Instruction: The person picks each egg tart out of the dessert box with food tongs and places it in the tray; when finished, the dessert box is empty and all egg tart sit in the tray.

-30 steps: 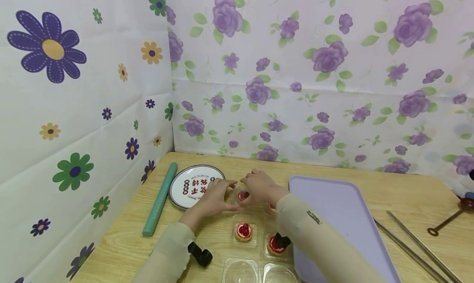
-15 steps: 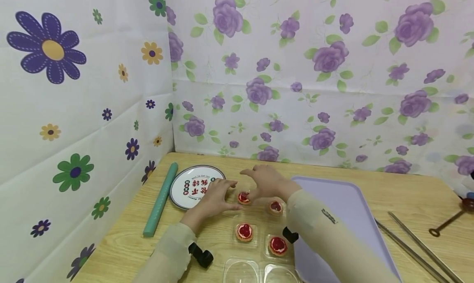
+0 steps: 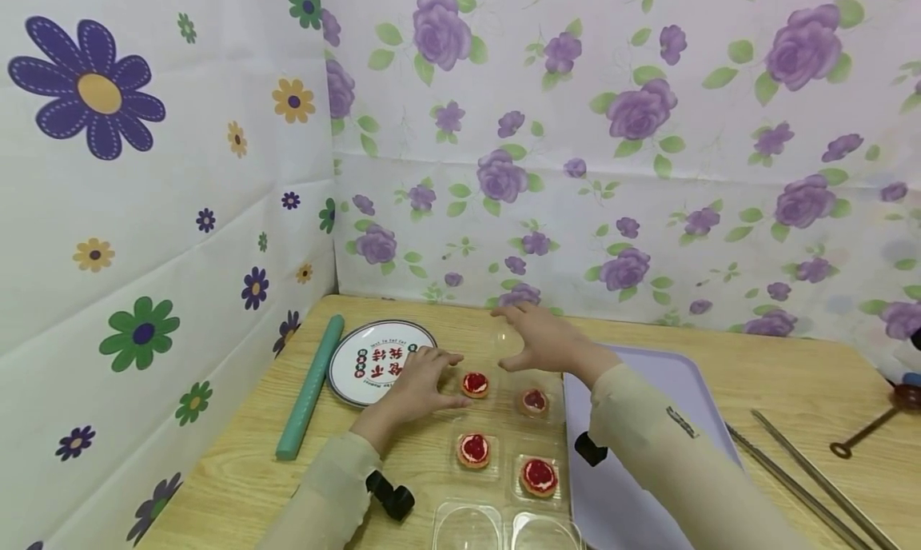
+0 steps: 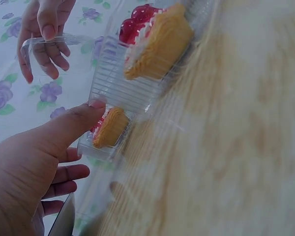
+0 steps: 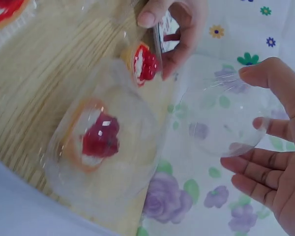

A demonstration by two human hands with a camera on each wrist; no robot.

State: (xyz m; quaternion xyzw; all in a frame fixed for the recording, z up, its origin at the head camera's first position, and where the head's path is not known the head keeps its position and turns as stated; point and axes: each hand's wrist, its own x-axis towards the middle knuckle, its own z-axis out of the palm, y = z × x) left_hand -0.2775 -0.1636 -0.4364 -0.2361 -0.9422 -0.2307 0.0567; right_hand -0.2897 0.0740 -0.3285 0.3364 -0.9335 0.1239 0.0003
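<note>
My left hand (image 3: 417,382) holds a small clear plastic box (image 4: 102,153) at the back left of the group, its thumb and fingers at opposite sides. A red-topped tart (image 3: 475,384) sits inside. To the right and higher, my right hand (image 3: 543,342) pinches a clear plastic lid (image 5: 221,120) between thumb and fingers, apart from the boxes. Beside the left hand's box stands another tart (image 3: 535,402), under a clear dome (image 5: 132,172) in the right wrist view. Two more boxed tarts, a left one (image 3: 473,450) and a right one (image 3: 540,477), stand nearer.
Two clear plastic pieces with round rims, one of them a left piece (image 3: 468,526), lie at the front edge. A white plate (image 3: 352,358) and green rolling pin (image 3: 311,390) lie left. A lilac tray (image 3: 647,390), metal rods (image 3: 806,486) and a brown-handled tool (image 3: 874,430) are right.
My right hand has moved away from the back left tart, rightward and back, with the lid. The right-hand tarts have come into full view. My left hand has stayed put.
</note>
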